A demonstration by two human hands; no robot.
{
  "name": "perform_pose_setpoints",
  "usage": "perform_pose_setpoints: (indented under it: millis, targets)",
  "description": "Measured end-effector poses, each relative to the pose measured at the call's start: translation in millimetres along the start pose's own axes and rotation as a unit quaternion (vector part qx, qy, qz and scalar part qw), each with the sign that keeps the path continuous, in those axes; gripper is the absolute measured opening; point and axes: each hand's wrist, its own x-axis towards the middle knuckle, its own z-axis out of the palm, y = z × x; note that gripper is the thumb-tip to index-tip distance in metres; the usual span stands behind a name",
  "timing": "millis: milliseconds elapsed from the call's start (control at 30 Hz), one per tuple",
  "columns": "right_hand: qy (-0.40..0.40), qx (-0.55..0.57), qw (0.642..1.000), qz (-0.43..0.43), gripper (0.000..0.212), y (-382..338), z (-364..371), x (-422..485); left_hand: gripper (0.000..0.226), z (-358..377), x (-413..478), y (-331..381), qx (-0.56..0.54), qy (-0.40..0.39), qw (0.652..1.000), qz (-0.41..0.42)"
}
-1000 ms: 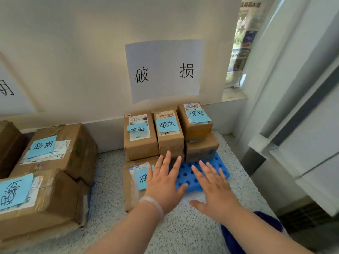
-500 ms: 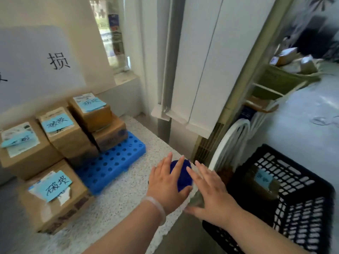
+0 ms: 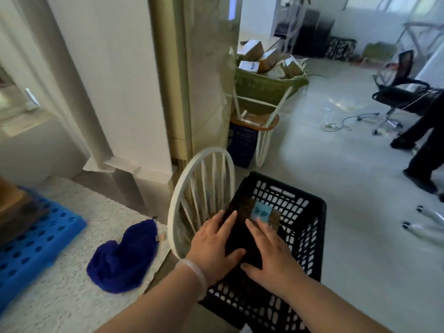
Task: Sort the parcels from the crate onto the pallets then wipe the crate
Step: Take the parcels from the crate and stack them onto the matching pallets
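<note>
Hands first: your left hand [image 3: 214, 243] and right hand [image 3: 269, 248] hover flat, fingers spread and empty, over the black slotted plastic crate [image 3: 310, 239]. At 12 o'clock inside lies the brown cardboard parcel with a blue note [image 3: 263, 213]: probably light and stiff, so grip opposite edges. Crate walls crowd you; white spindle chair back [image 3: 204, 186] stands at 11.

Hands [image 3: 216, 246] now over crate [image 3: 310, 234]

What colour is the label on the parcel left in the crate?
Light blue label with dark handwriting, head view.
</note>
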Motion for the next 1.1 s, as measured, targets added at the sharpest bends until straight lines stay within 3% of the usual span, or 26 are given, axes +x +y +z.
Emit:
perform_pose_setpoints:
  millis: [233, 467, 633, 833, 1000, 1100]
  targets:
    - [-0.024, 0.060, 0.993, 0.096, 0.091, 110, -25, 13, 0.083, 50, 64, 54, -0.008, -0.021, 0.997, -0.068]
    - [-0.060, 0.107, 0.984, 0.129, 0.086, 154, -22, 47, 0.082, 96, 89, 66, -0.018, -0.092, 0.984, -0.154]
    - [-0.057, 0.120, 0.978, 0.160, 0.083, 174, -7, 102, 0.079, 114, 149, 53, -0.051, -0.108, 0.980, -0.161]
    - [-0.094, 0.083, 0.970, 0.208, 0.082, 209, 27, 167, 0.077, 171, 213, 24, -0.109, -0.148, 0.956, -0.227]
    - [-0.065, 0.074, 0.975, 0.200, 0.079, 236, 53, 223, 0.079, 222, 240, -7, -0.152, -0.190, 0.938, -0.248]
    - [-0.087, 0.039, 0.976, 0.195, 0.076, 249, 72, 246, 0.081, 242, 254, -21, -0.183, -0.192, 0.929, -0.259]
